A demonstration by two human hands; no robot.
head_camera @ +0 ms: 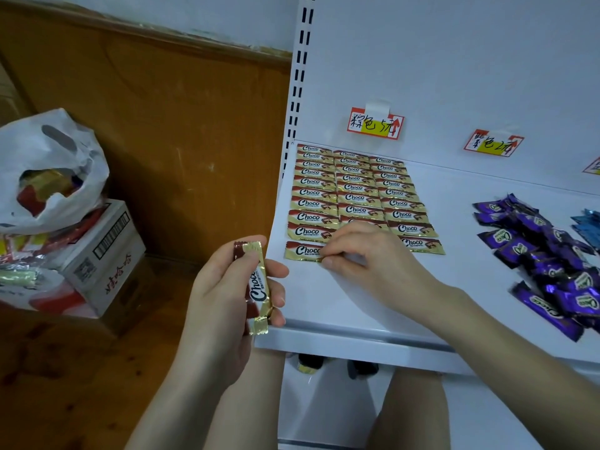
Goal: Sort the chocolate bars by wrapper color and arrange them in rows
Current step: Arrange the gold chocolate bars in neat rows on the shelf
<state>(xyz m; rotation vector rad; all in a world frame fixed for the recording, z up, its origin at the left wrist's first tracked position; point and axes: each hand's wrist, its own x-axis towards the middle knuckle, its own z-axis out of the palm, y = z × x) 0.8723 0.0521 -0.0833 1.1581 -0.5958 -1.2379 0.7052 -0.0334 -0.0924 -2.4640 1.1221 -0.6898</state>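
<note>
At a white shop shelf (324,303), a person sorts chocolate; the gold-and-brown Choco bars (357,198) lie flat in three columns running from the back wall toward the near edge, under a handwritten price tag (375,123). The step in hand looks to be squaring up the near end of the grid. To do it well, the nearest bar (302,251) in the left column wants nudging until its edges line up with its neighbours just beyond, logo facing the same way, without pushing the finished rows out of true; a light slide along the shelf should serve better than a lift.

The right hand (367,254) reaches in from the right, palm down, wrist low over the shelf and fingers curled; thumb and forefinger appear to pinch the right end of that nearest bar; whatever lies under the palm is hidden. The left hand (227,306) waits just left of the shelf's near corner, fingers wrapped round a spare Choco bar (258,287) held upright, probably next in line.

An unsorted purple heap (545,254) sits to the right, well apart from the grid, with blue bars (589,225) beyond; a white plastic bag (48,170) rests on a cardboard box (107,254) at far left.
</note>
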